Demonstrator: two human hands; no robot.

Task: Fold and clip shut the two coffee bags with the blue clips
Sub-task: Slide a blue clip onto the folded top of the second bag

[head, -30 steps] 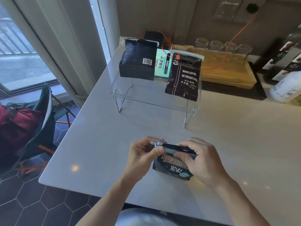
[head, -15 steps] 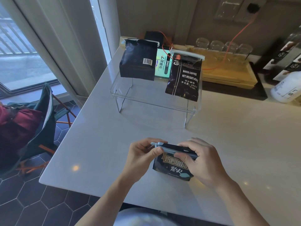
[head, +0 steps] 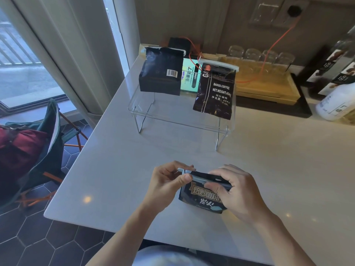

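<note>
My left hand [head: 169, 181] pinches the near end of a pale blue clip [head: 203, 180], thumb on top and fingers curled behind; my right hand [head: 233, 191] curls over the clip's other end and the folded top of a small black coffee bag [head: 201, 198], fingers clamped on both; so both hands are closed on the clip and bag together, low in the centre of the frame, just above the white counter [head: 269, 160]. The clip lies along the bag's folded mouth; I cannot tell whether its latch has caught. I judge the step in hand to be clipping this bag shut; the next move calls for a firm squeeze at the free end until the clip locks, keeping the fold flat and square under it.

Further out, in the upper centre, a clear acrylic stand [head: 180, 116] carries two more dark bags; a black bag with a barcode [head: 161, 72] on the left, and a bag printed BAKED.COFFEE [head: 215, 93] on the right, each with a pale clip across its top. Beyond them, upper right, upturned glasses [head: 261, 56] rest on a wooden tray [head: 269, 87].
</note>
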